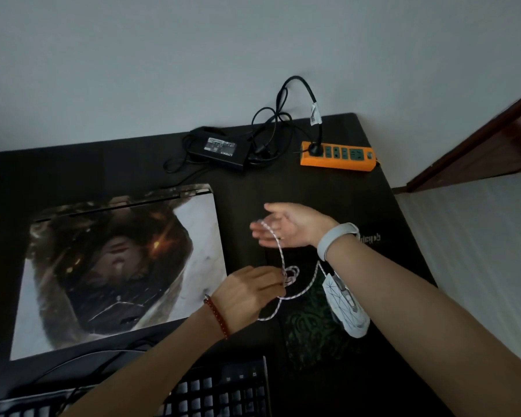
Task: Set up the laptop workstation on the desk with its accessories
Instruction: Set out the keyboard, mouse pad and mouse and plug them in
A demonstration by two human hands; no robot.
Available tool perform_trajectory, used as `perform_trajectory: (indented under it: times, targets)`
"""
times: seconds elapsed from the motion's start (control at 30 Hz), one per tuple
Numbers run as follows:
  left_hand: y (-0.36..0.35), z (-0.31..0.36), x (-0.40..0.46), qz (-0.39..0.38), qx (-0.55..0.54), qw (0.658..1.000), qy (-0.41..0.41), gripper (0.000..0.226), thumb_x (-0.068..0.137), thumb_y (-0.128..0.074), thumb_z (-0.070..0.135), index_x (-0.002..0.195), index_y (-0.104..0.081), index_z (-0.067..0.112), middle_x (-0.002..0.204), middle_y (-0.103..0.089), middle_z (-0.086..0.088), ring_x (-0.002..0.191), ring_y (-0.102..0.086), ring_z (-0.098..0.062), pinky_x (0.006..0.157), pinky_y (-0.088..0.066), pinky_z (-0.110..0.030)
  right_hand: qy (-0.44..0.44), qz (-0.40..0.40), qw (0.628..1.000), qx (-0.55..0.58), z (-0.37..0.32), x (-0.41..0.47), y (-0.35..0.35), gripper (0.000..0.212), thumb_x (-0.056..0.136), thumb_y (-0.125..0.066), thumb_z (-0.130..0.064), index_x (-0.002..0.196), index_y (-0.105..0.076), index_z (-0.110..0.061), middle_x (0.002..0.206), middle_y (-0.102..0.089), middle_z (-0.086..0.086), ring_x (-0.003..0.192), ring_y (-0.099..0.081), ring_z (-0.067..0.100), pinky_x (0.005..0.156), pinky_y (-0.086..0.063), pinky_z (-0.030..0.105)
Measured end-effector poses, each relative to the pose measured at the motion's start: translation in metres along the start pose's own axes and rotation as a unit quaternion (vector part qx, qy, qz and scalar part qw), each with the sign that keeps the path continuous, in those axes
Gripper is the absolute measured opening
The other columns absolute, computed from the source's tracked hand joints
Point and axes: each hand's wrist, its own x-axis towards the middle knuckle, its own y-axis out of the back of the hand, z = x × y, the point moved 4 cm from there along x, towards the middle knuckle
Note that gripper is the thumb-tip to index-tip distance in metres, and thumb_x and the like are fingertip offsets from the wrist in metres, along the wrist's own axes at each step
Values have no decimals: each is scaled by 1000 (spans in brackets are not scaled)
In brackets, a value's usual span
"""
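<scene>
A closed laptop (118,266) with a printed picture on its lid lies at the left of the dark desk (283,188). A white mouse (348,308) rests on a dark patterned mouse pad (310,335), partly hidden by my right forearm. Its white braided cable (278,251) runs up from a small coil to my right hand (286,225), which is palm up with straight fingers, the cable draped over them. My left hand (250,293) pinches the coiled part of the cable. A black keyboard (223,389) sits at the front edge.
A black power adapter (218,149) with tangled black cords lies at the back of the desk. An orange power strip (337,155) beside it has one black plug in it. A grey wall stands behind; a wooden door frame (475,145) and light floor are on the right.
</scene>
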Motion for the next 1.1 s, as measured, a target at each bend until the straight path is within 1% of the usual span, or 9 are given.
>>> perform_trajectory:
  times: [0.1, 0.33, 0.53, 0.6, 0.67, 0.73, 0.8, 0.97, 1.1]
  targets:
    - [-4, -6, -15, -4, -19, 999, 39, 37, 57, -75, -6, 87, -70, 16, 100, -70, -1, 95, -67, -15, 67, -55, -22, 95, 72, 981, 154, -29, -5, 4, 25, 96, -44, -14, 72, -48, -5, 69, -52, 7, 61, -51, 16, 60, -47, 31]
    - [-11, -25, -26, 18, -62, 987, 145, 27, 66, -73, -6, 87, -69, 10, 98, -68, -6, 70, -67, -17, 59, -56, -23, 270, 152, 930, 198, -78, -20, 26, 20, 99, -37, -18, 85, -51, -12, 59, -46, -1, 47, -36, 10, 54, -36, 23]
    - [-6, -55, -30, 129, -156, 926, 320, 16, 77, -61, -4, 87, -69, 6, 115, -60, -11, 99, -62, -23, 86, -48, -26, 358, 219, 902, -102, -83, -33, 36, 22, 98, -38, -18, 105, -58, -11, 63, -52, -4, 49, -45, 7, 53, -45, 21]
    - [3, -66, -34, 176, -124, 904, 370, 19, 77, -59, -7, 91, -69, 3, 113, -60, -14, 103, -59, -26, 91, -45, -31, 386, 282, 837, -268, -87, -43, 34, 23, 98, -35, -12, 108, -54, -4, 82, -60, 3, 59, -50, 7, 56, -47, 21]
    - [9, -77, -44, 195, -74, 881, 426, 23, 78, -58, -5, 98, -67, 3, 114, -59, -16, 110, -55, -32, 96, -43, -44, 449, 383, 692, -415, -94, -59, 30, 20, 96, -38, -8, 107, -54, -1, 95, -64, 11, 74, -56, 14, 65, -44, 24]
    - [8, -87, -57, 169, -29, 860, 481, 27, 81, -58, 0, 107, -63, 6, 123, -55, -17, 122, -45, -34, 102, -35, -51, 506, 483, 548, -458, -101, -77, 25, 21, 95, -40, -7, 107, -56, 1, 94, -64, 16, 82, -59, 25, 68, -42, 29]
    - [3, -95, -68, 134, -4, 845, 518, 32, 84, -59, 9, 116, -59, 9, 133, -49, -15, 132, -34, -33, 108, -25, -53, 545, 517, 477, -456, -107, -86, 17, 26, 94, -37, -8, 108, -57, 1, 92, -64, 18, 82, -57, 30, 70, -40, 35]
    - [-14, -101, -81, 71, 43, 835, 544, 43, 89, -53, 25, 130, -47, 13, 149, -32, -10, 142, -14, -27, 114, -8, -51, 472, 405, 482, -617, -72, -47, -14, 32, 95, -42, -23, 124, -52, -18, 92, -55, 12, 86, -49, 29, 73, -26, 36]
    - [-21, -100, -80, 77, 61, 834, 542, 46, 88, -47, 26, 133, -44, 14, 149, -31, -12, 142, -14, -29, 114, -6, -53, 452, 309, 464, -697, -4, -13, -33, 16, 91, -52, -30, 96, -65, -21, 79, -56, 6, 74, -53, 28, 66, -33, 37]
